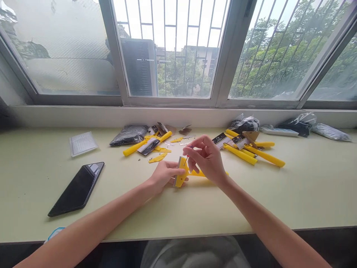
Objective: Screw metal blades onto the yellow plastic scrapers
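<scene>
Two hands meet at the middle of the table [156, 219] in the head view; the left hand [167, 173] is clamped on the head of one yellow scraper [181, 179], its blade [175, 182] facing left, its handle running right beneath the other wrist; the right hand [205, 158] pinches one small driver [187, 156], mostly hidden by fingers, above the head. The scraper looks light, stiff and smooth, perhaps a little slippery; the yellow body or handle seems the safe hold, since the blade may be sharp. Far of the left hand lie two handles [134, 148] and about three yellow plates [158, 158]; to the right, at least four more handles [240, 154], overlapping, so no exact count; near left, one phone [76, 190]; far left, one black pack [129, 134].
</scene>
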### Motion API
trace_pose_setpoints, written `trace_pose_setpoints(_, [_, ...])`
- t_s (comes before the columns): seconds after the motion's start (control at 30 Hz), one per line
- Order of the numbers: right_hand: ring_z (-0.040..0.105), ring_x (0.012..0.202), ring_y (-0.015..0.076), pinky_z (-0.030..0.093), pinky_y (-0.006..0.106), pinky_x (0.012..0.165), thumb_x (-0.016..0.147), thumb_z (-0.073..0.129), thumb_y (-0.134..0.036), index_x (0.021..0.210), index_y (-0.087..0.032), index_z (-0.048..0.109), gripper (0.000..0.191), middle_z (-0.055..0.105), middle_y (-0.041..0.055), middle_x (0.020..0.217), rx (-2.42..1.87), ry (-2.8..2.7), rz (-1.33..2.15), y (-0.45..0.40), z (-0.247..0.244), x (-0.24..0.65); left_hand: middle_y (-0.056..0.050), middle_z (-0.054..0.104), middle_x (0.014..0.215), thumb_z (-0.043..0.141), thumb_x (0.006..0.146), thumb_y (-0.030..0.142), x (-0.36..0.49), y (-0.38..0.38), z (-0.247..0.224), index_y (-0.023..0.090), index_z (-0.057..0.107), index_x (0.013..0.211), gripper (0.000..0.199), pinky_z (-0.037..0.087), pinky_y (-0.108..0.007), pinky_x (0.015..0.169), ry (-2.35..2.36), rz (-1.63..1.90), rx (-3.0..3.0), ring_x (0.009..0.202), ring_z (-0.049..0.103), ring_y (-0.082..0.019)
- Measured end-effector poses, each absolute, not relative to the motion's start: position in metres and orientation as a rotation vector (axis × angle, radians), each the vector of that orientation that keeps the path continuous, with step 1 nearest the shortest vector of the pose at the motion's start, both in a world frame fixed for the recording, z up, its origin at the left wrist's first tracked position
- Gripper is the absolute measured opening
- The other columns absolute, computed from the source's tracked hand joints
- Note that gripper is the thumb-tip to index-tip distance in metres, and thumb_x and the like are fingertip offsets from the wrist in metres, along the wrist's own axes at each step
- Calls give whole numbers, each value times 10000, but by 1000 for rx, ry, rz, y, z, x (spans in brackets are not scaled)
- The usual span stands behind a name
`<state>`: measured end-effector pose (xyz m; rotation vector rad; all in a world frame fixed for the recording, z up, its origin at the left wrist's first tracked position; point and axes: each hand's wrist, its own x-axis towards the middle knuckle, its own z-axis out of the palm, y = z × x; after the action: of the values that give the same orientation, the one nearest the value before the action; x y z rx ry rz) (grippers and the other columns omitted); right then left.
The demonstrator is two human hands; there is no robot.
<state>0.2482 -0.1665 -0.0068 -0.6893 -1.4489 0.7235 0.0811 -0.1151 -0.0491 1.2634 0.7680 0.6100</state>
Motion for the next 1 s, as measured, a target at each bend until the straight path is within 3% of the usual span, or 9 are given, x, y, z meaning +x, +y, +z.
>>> trace_pose_setpoints(0.13, [621, 487, 71, 460, 204, 400, 1000, 562, -406, 1136, -226, 648, 241, 652, 3, 876, -640, -1559, 716, -167, -5, 250, -119, 718, 843, 883, 654, 352, 81, -115, -49, 102, 763, 933, 393, 630, -455, 774, 757, 606, 1271, 892, 739, -321])
trace_pose_setpoints(0.27, [633, 484, 90, 439, 204, 378, 918, 700, -338, 917, -199, 678, 140, 671, 2, 817, -669, -1508, 682, -169, -4, 247, -127, 720, 831, 896, 626, 356, 82, -116, -48, 94, 754, 904, 407, 628, -458, 756, 765, 614, 1264, 861, 740, -320])
trace_pose_setpoints(0.37, [612, 430, 82, 388, 187, 329, 828, 801, -301, 840, -216, 574, 243, 683, -27, 822, -672, -1406, 688, -170, -5, 243, -136, 725, 855, 898, 624, 366, 82, -116, -47, 97, 743, 876, 400, 627, -461, 758, 780, 610, 1256, 883, 739, -332])
trace_pose_setpoints(0.53, [615, 472, 63, 459, 198, 388, 942, 664, -376, 1120, -241, 627, 227, 657, -9, 904, -646, -1509, 711, -169, -4, 247, -123, 721, 845, 900, 624, 366, 82, -115, -47, 104, 751, 899, 408, 627, -459, 771, 774, 608, 1255, 904, 740, -337])
trace_pose_setpoints(0.63, [634, 481, 74, 480, 204, 394, 969, 620, -380, 1016, -206, 657, 184, 658, 0, 870, -650, -1555, 705, -169, -5, 248, -119, 722, 842, 893, 631, 370, 82, -115, -48, 107, 756, 909, 406, 627, -450, 767, 766, 606, 1271, 890, 743, -326])
trace_pose_setpoints(0.77, [636, 434, 93, 413, 180, 311, 870, 759, -347, 883, -219, 540, 254, 690, -24, 838, -694, -1446, 735, -169, -7, 247, -138, 732, 877, 880, 649, 363, 82, -115, -49, 105, 734, 840, 353, 625, -455, 765, 769, 611, 1280, 885, 742, -326])
trace_pose_setpoints(0.93, [638, 479, 78, 477, 200, 380, 973, 612, -401, 1057, -224, 613, 196, 641, -9, 873, -646, -1569, 761, -171, -7, 249, -151, 735, 933, 866, 674, 354, 81, -114, -50, 104, 751, 893, 352, 622, -459, 783, 739, 605, 1286, 899, 739, -321])
trace_pose_setpoints(1.0, [649, 507, 84, 504, 209, 406, 990, 581, -402, 1030, -208, 644, 207, 640, 4, 870, -644, -1605, 762, -170, -6, 250, -149, 735, 938, 863, 678, 361, 81, -114, -51, 106, 760, 916, 363, 622, -455, 785, 735, 604, 1298, 896, 739, -317])
